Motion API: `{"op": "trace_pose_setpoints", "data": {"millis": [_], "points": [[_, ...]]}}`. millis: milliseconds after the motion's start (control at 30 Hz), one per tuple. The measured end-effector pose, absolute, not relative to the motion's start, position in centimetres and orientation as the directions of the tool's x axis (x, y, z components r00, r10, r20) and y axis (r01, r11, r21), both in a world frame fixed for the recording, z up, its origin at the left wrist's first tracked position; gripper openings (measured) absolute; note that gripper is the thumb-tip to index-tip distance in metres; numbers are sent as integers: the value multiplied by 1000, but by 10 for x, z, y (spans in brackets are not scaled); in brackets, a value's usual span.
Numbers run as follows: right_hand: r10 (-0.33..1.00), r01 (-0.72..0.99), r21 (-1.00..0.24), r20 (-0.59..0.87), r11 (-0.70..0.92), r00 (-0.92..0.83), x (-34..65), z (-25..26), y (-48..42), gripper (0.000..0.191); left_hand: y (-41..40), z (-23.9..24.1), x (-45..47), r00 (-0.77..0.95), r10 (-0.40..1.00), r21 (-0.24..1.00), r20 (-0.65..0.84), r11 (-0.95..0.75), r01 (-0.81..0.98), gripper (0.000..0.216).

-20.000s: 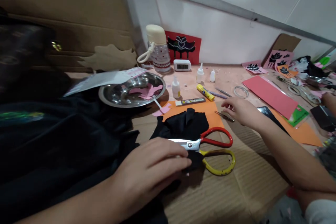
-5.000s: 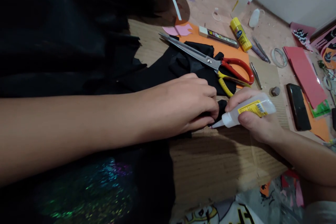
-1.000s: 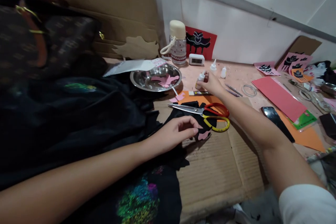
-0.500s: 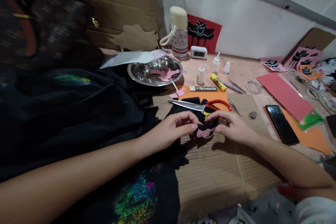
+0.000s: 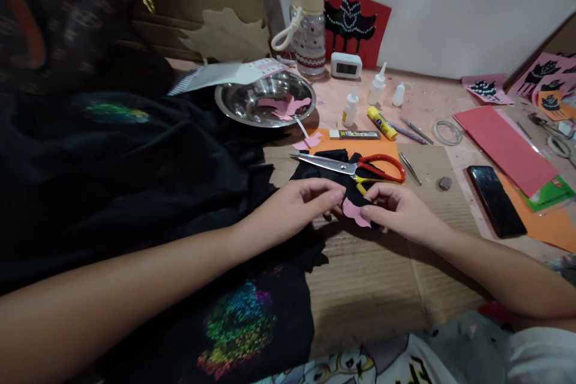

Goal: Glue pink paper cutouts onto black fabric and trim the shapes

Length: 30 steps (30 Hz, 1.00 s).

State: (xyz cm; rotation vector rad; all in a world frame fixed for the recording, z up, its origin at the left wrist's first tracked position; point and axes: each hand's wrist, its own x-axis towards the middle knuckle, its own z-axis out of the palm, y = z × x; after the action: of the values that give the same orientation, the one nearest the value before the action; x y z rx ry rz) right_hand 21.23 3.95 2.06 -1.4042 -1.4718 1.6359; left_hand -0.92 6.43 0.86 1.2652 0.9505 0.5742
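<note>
The left hand (image 5: 299, 211) and the right hand (image 5: 398, 214) meet in the middle. Each grip is a pinch, with fingertips nearly shut on the little pink paper cut-out (image 5: 355, 215) between them. The pink piece lies against a scrap of black cloth (image 5: 324, 177) just behind the grip. I think the paper is very light and thin. A hard pull would bend or tear it, so soft pinches at its two edges look best. The cloth looks floppy and may slide.

Just beyond the grip lie scissors (image 5: 348, 166) with red and yellow handles, on top of the cloth and an orange sheet (image 5: 375, 146). Farther out are a small glue bottle (image 5: 350, 110), a yellow glue stick (image 5: 381, 123) and a steel bowl (image 5: 238, 105) with more pink pieces. Off to the right of the grip a black phone (image 5: 495, 200) rests on the surface (image 5: 382, 288)
</note>
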Motion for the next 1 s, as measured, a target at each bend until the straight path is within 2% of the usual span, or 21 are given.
{"op": "trace_pose_setpoints", "data": {"millis": [233,533,733,1000], "points": [[905,300,-942,-251,-148,-344,211,18,36,18,59,6,-7,508,815,960,-280,228,164,40],[918,398,-917,-180,-27,-354,212,11,36,17,64,5,-8,479,843,957,-243,128,261,32],[913,413,-910,-187,-22,-363,212,11,36,18,65,8,-9,522,830,965,-195,69,252,29],[909,381,-924,-188,-36,-371,214,10,37,17,67,6,-10,540,827,978,-157,55,200,40]]}}
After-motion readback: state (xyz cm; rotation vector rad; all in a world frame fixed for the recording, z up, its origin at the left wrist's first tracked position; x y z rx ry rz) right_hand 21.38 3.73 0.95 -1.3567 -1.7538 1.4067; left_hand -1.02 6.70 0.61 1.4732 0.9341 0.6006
